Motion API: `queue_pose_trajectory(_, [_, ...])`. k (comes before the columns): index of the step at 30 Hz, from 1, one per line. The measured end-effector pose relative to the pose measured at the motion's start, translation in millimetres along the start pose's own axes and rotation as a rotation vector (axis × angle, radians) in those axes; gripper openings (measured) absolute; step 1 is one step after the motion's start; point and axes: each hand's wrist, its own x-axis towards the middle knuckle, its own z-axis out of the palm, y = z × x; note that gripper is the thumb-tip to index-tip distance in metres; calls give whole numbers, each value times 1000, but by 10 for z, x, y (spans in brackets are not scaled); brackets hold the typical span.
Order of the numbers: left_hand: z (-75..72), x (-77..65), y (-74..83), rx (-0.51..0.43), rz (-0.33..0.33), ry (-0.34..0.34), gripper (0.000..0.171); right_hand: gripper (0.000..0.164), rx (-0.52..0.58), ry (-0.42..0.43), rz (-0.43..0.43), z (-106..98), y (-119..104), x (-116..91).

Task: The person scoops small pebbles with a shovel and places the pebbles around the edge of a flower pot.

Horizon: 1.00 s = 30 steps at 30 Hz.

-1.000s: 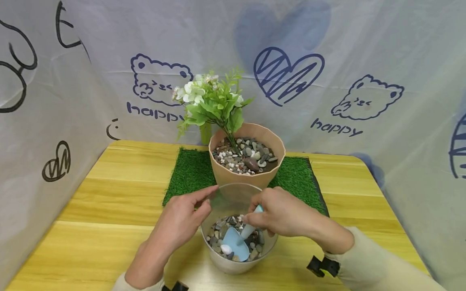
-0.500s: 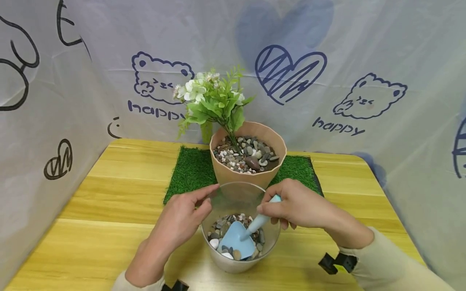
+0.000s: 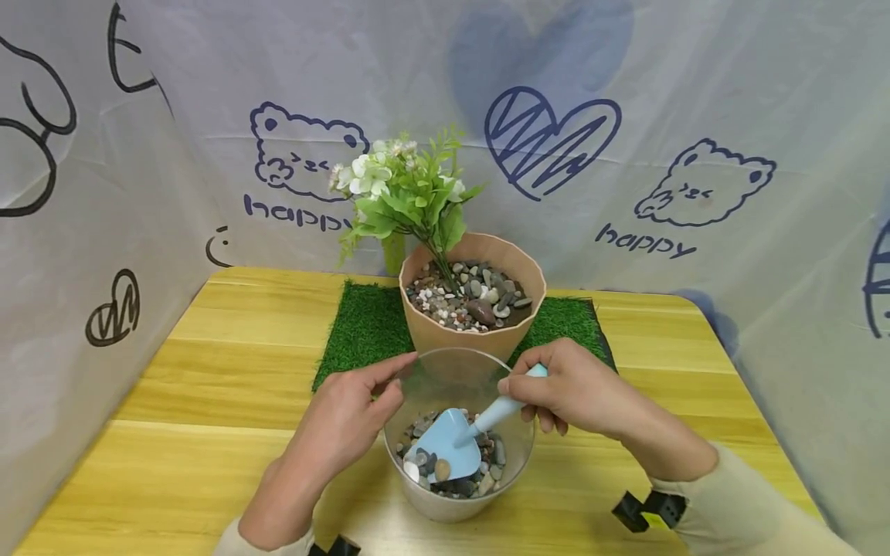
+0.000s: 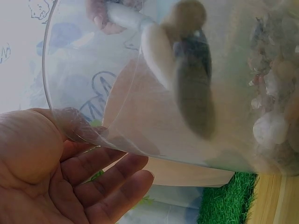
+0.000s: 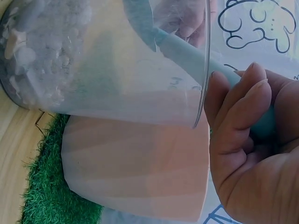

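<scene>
In the head view, a clear round tub (image 3: 455, 510) with pebbles in its bottom stands on the table. My left hand (image 3: 348, 413) holds its left rim. In the left wrist view, the thumb shows through the clear wall and the other fingers (image 4: 114, 186) lie outside, loosely extended. My right hand (image 3: 563, 386) grips the handle of a light-blue toy shovel (image 3: 452, 444) over the tub's right rim. The tilted blade is inside the tub, carrying several pebbles (image 3: 434, 467) at its left edge. Through the wall, more pebbles (image 5: 42, 51) show below the blade.
Behind the tub, a peach flowerpot (image 3: 473, 340) of soil and stones stands on a green turf mat (image 3: 365, 332). A leafy plant with white flowers (image 3: 410, 193) leans left from it. White printed cloth (image 3: 556, 46) hangs behind the wooden table (image 3: 208, 371).
My right hand has drawn right and slightly up with the shovel. The blade has risen through the pebbles and now bears several of them. My left hand has stayed at the rim.
</scene>
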Motion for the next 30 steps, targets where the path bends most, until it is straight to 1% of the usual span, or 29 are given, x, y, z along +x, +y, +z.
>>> queue_pose_trajectory(10, [-2, -6, -6, -5, -12, -8, 48, 24, 53, 27, 1, -9, 58, 16])
queue_pose_trajectory(15, [-5, -4, -9, -8, -5, -9, 48, 25, 79, 32, -4, -36, 112, 5])
queue_pose_trajectory(23, [-3, -3, -4, -2, 2, -5, 47, 28, 215, 28, -20, -34, 210, -27])
queue_pose_trajectory(27, [-3, -3, -4, 1, 0, -3, 47, 28, 276, 61, -26, -33, 262, -45])
queue_pose_trajectory(30, [-2, -9, -6, 0, -4, -2, 47, 28, 298, 97, -27, -43, 288, -61])
